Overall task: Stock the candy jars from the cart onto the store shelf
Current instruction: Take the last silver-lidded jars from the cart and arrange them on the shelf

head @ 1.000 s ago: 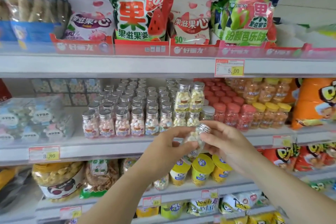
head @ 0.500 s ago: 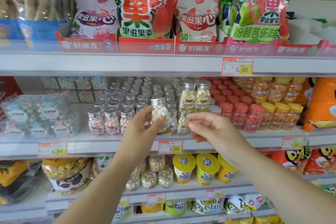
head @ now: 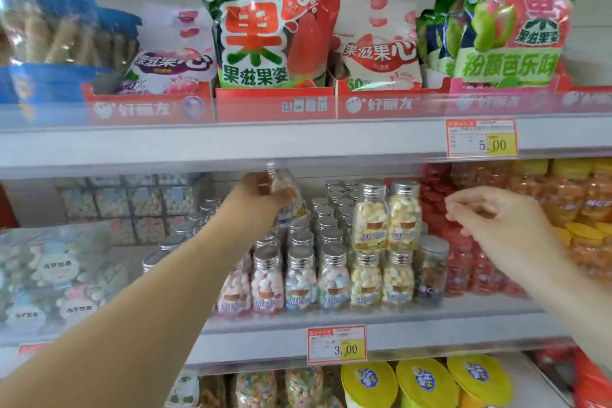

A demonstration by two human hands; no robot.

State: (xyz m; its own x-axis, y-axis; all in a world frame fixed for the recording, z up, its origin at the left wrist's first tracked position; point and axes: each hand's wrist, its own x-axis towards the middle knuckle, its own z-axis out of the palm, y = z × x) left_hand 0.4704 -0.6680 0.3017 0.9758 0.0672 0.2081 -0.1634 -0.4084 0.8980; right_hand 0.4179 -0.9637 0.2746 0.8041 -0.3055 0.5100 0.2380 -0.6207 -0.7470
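This is a shop, the kind that sells sweets and snacks. Long grey shelves run one above the other. The top shelf holds big bright bags, like a watermelon bag and a green fruit bag. They stand in red cardboard trays. On the middle shelf, lots of the same little candy jars with silver lids stand in neat rows, many deep. Beside them are rows of red jars and orange jars with yellow lids. Lower down sit yellow tubs. Paper price tags are stuck on the shelf fronts. One tag says 5.00 and another tag says 3.00.
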